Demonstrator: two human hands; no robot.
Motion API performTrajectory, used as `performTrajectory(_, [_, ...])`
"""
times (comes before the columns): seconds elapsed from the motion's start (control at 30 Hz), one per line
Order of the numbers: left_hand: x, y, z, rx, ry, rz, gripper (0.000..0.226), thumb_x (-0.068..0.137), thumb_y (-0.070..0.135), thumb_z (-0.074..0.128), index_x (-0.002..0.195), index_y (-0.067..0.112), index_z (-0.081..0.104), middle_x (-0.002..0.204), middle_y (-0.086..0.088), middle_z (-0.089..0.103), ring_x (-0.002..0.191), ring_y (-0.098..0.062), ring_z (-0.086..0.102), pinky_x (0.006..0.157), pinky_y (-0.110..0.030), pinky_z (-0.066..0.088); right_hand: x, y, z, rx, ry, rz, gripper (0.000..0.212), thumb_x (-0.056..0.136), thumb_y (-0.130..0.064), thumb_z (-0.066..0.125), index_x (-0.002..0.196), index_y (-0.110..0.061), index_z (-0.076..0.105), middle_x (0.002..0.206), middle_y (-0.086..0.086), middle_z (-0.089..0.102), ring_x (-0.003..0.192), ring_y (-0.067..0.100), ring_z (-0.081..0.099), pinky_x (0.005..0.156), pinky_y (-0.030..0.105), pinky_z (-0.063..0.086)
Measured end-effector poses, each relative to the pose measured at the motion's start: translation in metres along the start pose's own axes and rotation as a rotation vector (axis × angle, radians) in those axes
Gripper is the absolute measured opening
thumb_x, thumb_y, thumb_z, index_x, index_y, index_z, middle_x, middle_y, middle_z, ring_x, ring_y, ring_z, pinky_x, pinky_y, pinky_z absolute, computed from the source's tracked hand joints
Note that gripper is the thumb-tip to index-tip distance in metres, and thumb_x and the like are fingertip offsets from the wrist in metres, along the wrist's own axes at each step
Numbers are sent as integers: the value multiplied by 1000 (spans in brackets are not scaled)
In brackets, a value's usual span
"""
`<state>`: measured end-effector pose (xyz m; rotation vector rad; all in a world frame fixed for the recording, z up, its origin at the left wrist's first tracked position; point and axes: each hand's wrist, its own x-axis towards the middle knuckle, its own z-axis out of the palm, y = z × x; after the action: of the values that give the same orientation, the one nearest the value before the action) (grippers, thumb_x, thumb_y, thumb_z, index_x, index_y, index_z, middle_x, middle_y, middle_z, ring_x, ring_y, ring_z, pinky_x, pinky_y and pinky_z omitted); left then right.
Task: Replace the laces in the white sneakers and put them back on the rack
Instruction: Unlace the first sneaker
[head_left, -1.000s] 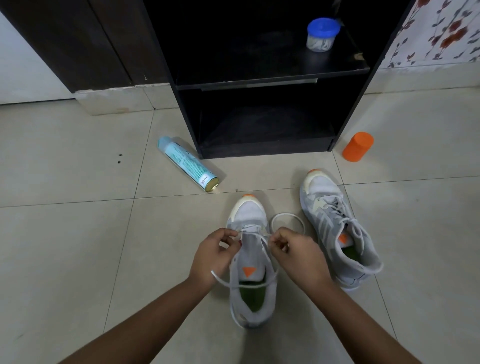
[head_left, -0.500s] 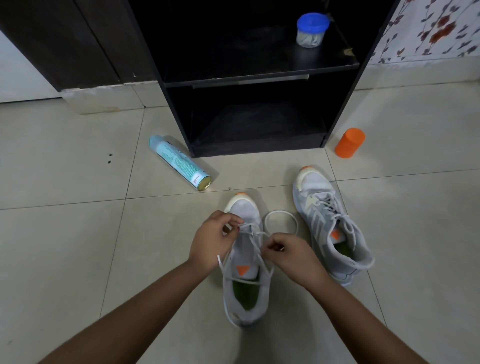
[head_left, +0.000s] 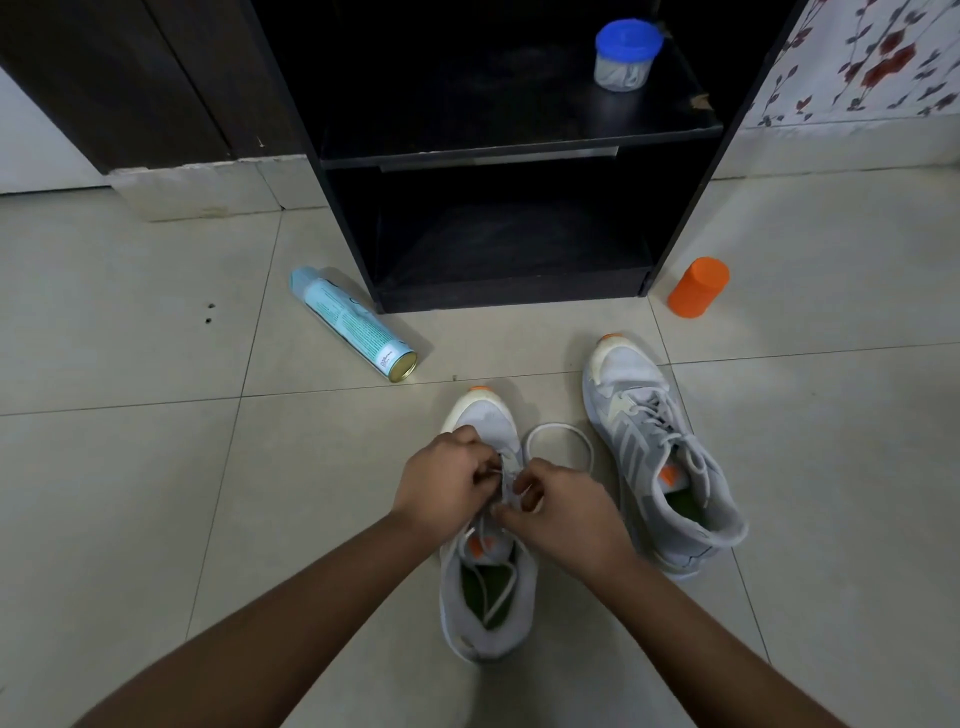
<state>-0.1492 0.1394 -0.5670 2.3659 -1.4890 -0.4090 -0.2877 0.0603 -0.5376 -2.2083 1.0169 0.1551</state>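
My left grip (head_left: 447, 480) and right grip (head_left: 566, 512) each pinch the thin white lace (head_left: 560, 426) over the front eyelets of the nearer grey-white mesh sneaker (head_left: 485, 618). I judge they sit so close together to feed the lace through a hole with fine control. Slack lace loops onto the tiled floor (head_left: 156, 519) just beside the toe, clear of the work. The sneaker points toe-first at the black wooden rack (head_left: 514, 299), its opening toward me for access. The second grey-white sneaker (head_left: 660, 457), already laced, waits to the right. A pale blue spray can (head_left: 353, 325) lies left of the rack and an orange plastic cylinder (head_left: 698, 287) stands right of it.
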Motion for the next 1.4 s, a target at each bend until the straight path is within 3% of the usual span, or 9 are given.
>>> performTrajectory(0.13, [-4,-5,9,-167,49,-21,8,90,21,58,88,16,64,97,1,53,75,-17,58,63,-23,40,5,6,12,-84,92,-17,19,85,-36,52,86,-17,55,83,4,65,80,26,62,59,28,36])
performTrajectory(0.3, [-8,-21,10,-1006,218,-751,18,90,0,53,76,10,58,81,-12,54,66,-21,54,52,-26,53,10,17,17,122,74,78,17,81,-30,56,75,-15,53,70,2,60,72,23,60,61,32,43])
performTrajectory(0.5, [-10,-3,2,-15,196,35,17,88,30,53,94,26,68,97,4,55,88,-17,52,68,-29,41,13,18,20,146,73,50,18,82,-29,58,73,-15,53,66,1,58,69,20,58,61,33,40])
performTrajectory(0.77, [-2,7,-3,131,-42,11,21,90,35,50,93,25,68,103,3,54,92,-18,56,74,-30,42,12,16,20,166,87,52,22,84,-30,59,70,-14,51,62,0,54,66,20,56,56,32,34])
performTrajectory(0.93, [-4,-39,-19,-810,339,-763,21,76,26,58,58,17,53,62,-5,48,66,-27,47,59,-30,33,10,20,16,258,49,122,21,81,-26,61,67,-13,51,59,1,55,60,24,61,57,36,49])
performTrajectory(1.03, [-16,-73,-17,-849,288,-1058,23,63,27,55,72,7,60,75,-14,57,73,-34,52,63,-32,39,9,18,17,245,46,101,18,80,-24,59,71,-10,53,59,1,54,62,25,61,58,37,49])
performTrajectory(1.13, [-22,-55,-8,-554,309,-697,31,71,17,58,102,13,65,107,-8,60,90,-29,60,78,-33,48,10,16,17,174,46,71,19,82,-26,56,76,-7,54,63,3,55,64,24,59,59,33,44])
performTrajectory(1.27, [-11,5,-5,84,146,82,22,84,34,48,96,26,65,95,5,64,87,-19,57,71,-31,40,11,15,15,146,47,51,23,85,-32,56,77,-11,54,66,2,58,65,21,57,59,32,40])
performTrajectory(1.4, [-10,3,0,169,66,81,19,87,35,54,84,24,69,81,2,64,82,-22,59,63,-29,41,10,16,16,140,64,45,22,85,-31,56,76,-11,53,65,0,55,68,21,56,57,31,35])
